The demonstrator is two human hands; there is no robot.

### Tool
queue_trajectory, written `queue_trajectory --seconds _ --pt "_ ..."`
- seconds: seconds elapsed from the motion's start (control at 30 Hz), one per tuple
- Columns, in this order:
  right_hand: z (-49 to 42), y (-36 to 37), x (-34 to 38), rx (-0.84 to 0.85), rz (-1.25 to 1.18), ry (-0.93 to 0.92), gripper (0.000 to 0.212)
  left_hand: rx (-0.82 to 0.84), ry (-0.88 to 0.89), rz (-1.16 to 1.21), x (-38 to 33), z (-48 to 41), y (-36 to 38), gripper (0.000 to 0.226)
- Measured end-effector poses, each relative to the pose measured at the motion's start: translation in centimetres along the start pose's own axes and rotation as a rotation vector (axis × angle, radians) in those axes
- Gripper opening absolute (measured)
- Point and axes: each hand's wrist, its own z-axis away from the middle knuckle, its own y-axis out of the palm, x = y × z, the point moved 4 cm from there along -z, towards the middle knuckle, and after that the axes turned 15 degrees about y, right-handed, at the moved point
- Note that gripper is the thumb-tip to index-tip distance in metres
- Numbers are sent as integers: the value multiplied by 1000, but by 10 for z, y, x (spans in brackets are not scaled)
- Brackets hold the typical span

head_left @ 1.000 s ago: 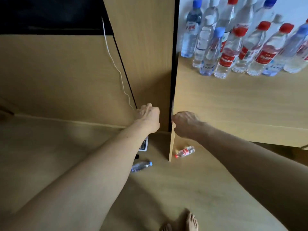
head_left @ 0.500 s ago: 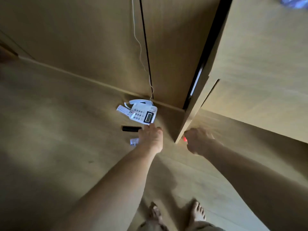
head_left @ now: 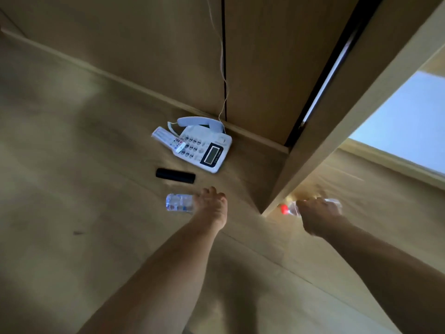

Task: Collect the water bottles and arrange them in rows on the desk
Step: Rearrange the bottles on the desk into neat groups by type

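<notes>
Bottles lie sideways on the floor (head_left: 72, 189), one per hand: left hand (head_left: 210, 206) wraps the clear bottle (head_left: 178, 202), right hand (head_left: 317, 214) grips the red-capped bottle (head_left: 285, 209), cap pointing left.

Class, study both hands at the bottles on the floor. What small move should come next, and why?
Probably lift both bottles: the left hand seems to grip the clear bottle, the right hand grips the red-capped bottle, and both lie on the floor.

clear bottle (head_left: 179, 202) lying flat, red-capped bottle (head_left: 290, 210) sideways
</notes>
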Motion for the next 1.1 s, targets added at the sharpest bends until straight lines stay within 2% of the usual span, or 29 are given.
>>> queue_trajectory --seconds 0.2,0.43,0.63,0.77,0.93,1.1 --pt "-70 51 24 -43 14 16 30 -32 -50 -24 22 -68 60 59" --pt "-99 94 42 6 85 45 46 -83 -101 -34 39 -102 99 72" --pt "-110 92 47 -42 102 36 49 -35 -125 -86 45 -115 120 80" --pt "-114 90 48 -55 174 39 55 -36 -113 -181 47 -121 126 71" --pt "-114 108 50 0 175 78 48 -44 -80 -311 47 -131 129 68" --pt "-110 108 49 8 203 71 41 0 -79 -382 47 -130 134 53"
